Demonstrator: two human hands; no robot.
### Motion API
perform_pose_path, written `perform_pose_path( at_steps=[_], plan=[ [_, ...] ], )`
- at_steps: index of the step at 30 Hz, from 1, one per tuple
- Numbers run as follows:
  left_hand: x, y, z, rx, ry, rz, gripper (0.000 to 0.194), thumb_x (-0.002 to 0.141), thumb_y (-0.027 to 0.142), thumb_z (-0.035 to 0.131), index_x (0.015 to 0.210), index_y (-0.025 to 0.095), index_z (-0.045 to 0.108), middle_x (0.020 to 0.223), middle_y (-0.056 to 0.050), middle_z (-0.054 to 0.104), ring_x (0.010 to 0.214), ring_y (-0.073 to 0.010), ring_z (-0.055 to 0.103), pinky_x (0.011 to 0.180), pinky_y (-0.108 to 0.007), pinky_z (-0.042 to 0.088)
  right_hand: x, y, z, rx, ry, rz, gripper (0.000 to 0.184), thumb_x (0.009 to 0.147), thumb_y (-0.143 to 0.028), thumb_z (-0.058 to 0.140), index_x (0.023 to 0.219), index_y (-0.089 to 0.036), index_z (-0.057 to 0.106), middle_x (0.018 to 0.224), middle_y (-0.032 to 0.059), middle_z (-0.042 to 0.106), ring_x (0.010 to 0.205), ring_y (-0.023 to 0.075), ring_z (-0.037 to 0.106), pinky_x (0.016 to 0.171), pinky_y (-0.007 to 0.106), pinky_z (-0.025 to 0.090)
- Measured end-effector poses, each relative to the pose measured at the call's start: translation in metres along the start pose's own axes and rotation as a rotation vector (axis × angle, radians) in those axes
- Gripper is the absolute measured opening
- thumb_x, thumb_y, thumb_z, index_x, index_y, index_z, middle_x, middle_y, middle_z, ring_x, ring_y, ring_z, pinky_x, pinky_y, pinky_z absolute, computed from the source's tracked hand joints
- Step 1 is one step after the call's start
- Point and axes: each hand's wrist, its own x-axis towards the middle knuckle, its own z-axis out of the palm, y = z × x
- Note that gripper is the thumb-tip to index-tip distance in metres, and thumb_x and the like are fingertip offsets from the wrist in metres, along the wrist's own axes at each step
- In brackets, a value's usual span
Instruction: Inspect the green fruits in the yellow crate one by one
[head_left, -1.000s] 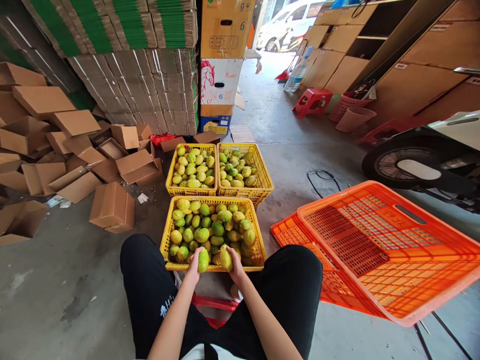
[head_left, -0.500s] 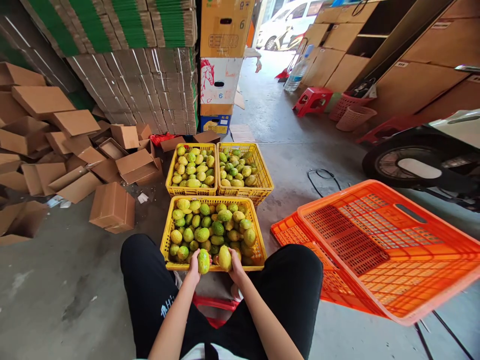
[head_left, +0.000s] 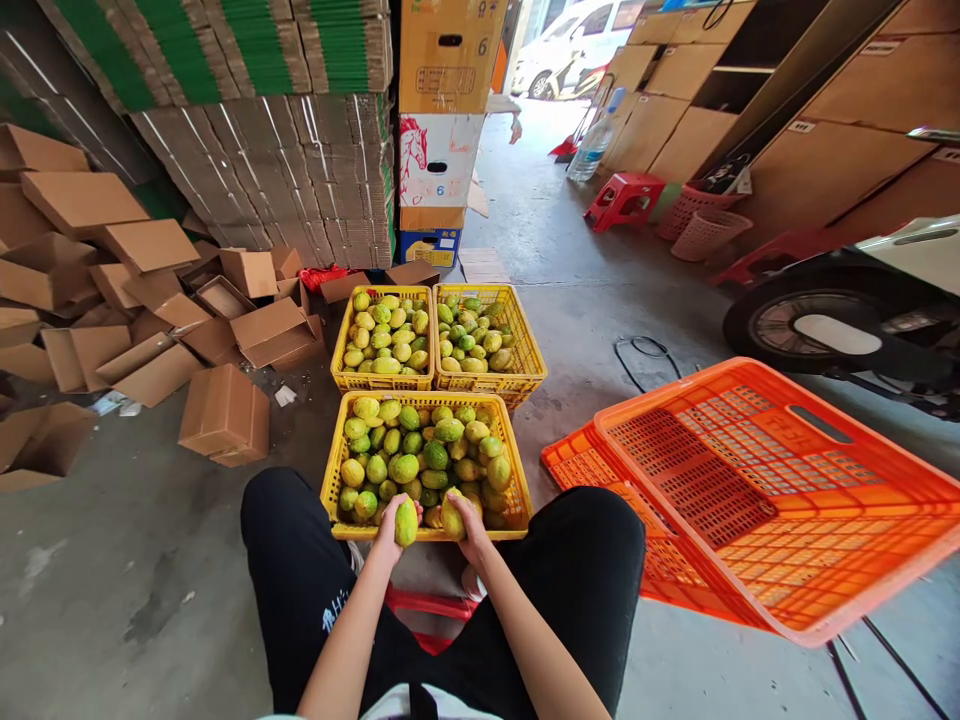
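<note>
My left hand [head_left: 391, 538] is closed round a green-yellow fruit [head_left: 406, 521] at the near rim of a yellow crate [head_left: 331, 470] full of the same fruit. Right beside it, my right hand [head_left: 472, 525] grips a yellower fruit [head_left: 451, 516] over the same rim. Both hands sit between my knees, in black trousers. Two more yellow crates [head_left: 383, 381] [head_left: 529, 357] of fruit stand side by side just beyond the near one.
Orange crates [head_left: 757, 490] lie tilted on the floor at my right. Loose cardboard boxes [head_left: 225, 415] are heaped at the left, with stacked flat cartons [head_left: 277, 170] behind. A scooter wheel [head_left: 832, 335] is at the far right, a red stool [head_left: 625, 200] beyond.
Both hands have stayed at the crate's near rim, turning their fruits slightly. The right hand's fingers have shifted further over the top of its fruit.
</note>
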Motion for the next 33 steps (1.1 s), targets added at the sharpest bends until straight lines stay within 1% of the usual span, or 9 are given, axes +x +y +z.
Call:
perform_pose_path(
  at_steps=[3,6,9,13,17,20,23,27,33],
  plan=[
    [-0.003,0.004,0.003,-0.008,0.037,0.013,0.012,0.089,0.027,0.064,0.084,0.016,0.062,0.064,-0.002,0.065,0.051,-0.0130,0.062,0.048,-0.021,0.053,0.000,-0.001,-0.002,0.004,-0.008,0.067,0.028,0.066,-0.029,0.085,0.079,-0.018,0.062,0.065,0.0026,0.070,0.065,0.0247,0.075,0.053,0.027,0.058],
    [-0.006,0.004,0.006,0.004,0.036,-0.035,0.020,0.092,0.032,0.056,0.088,0.014,0.064,0.060,-0.003,0.062,0.049,-0.0150,0.062,0.045,-0.022,0.051,-0.001,-0.002,-0.002,0.031,-0.026,0.139,0.019,0.076,-0.032,0.074,0.081,-0.017,0.063,0.069,0.0070,0.072,0.072,0.0270,0.078,0.056,0.029,0.061],
    [-0.008,0.004,0.007,-0.041,0.032,-0.104,0.025,0.093,0.032,0.050,0.092,0.011,0.065,0.062,-0.007,0.064,0.055,-0.0194,0.067,0.051,-0.028,0.056,-0.002,-0.003,-0.001,0.062,-0.015,0.179,0.015,0.083,-0.033,0.065,0.082,-0.018,0.061,0.067,0.0084,0.072,0.073,0.0276,0.078,0.055,0.030,0.061],
    [-0.009,0.005,0.005,-0.110,0.069,-0.134,0.026,0.091,0.030,0.047,0.095,0.011,0.065,0.068,-0.009,0.068,0.062,-0.0234,0.071,0.058,-0.035,0.060,-0.002,-0.005,-0.001,0.065,0.017,0.221,0.015,0.088,-0.035,0.057,0.084,-0.020,0.059,0.064,0.0084,0.071,0.070,0.0278,0.077,0.053,0.031,0.061],
    [-0.011,0.006,0.006,-0.123,0.088,-0.119,0.026,0.095,0.034,0.048,0.082,0.015,0.061,0.065,-0.008,0.067,0.061,-0.0226,0.071,0.059,-0.034,0.061,-0.001,-0.006,-0.002,0.033,0.037,0.240,0.018,0.087,-0.039,0.060,0.083,-0.022,0.058,0.064,0.0086,0.072,0.066,0.0291,0.076,0.050,0.033,0.060],
    [-0.014,0.007,0.009,-0.083,0.098,-0.107,0.024,0.093,0.035,0.063,0.078,0.017,0.057,0.062,-0.004,0.065,0.057,-0.0194,0.070,0.057,-0.030,0.061,-0.001,-0.006,-0.001,0.030,0.029,0.251,0.019,0.088,-0.040,0.058,0.082,-0.022,0.058,0.064,0.0085,0.072,0.064,0.0288,0.076,0.051,0.034,0.060],
    [-0.016,0.008,0.011,-0.064,0.087,-0.158,0.022,0.090,0.031,0.071,0.082,0.016,0.057,0.063,-0.003,0.066,0.054,-0.0175,0.069,0.057,-0.028,0.061,0.001,-0.005,0.000,0.059,0.016,0.238,0.017,0.088,-0.037,0.055,0.081,-0.021,0.057,0.063,0.0074,0.072,0.065,0.0273,0.076,0.053,0.033,0.061],
    [-0.016,0.008,0.011,-0.066,0.046,-0.204,0.013,0.094,0.026,0.063,0.089,0.014,0.060,0.066,-0.004,0.068,0.054,-0.0169,0.069,0.057,-0.028,0.061,0.002,-0.002,-0.001,0.044,0.020,0.225,0.015,0.081,-0.035,0.064,0.078,-0.022,0.057,0.061,0.0048,0.070,0.067,0.0281,0.076,0.054,0.034,0.062],
    [-0.011,0.007,0.009,-0.085,0.052,-0.113,0.020,0.097,0.028,0.053,0.086,0.014,0.061,0.065,-0.003,0.066,0.048,-0.0127,0.062,0.049,-0.023,0.055,0.002,0.002,-0.001,0.028,0.046,0.109,0.025,0.073,-0.030,0.082,0.080,-0.021,0.060,0.064,-0.0005,0.066,0.060,0.0194,0.070,0.054,0.028,0.061]
  ],
)
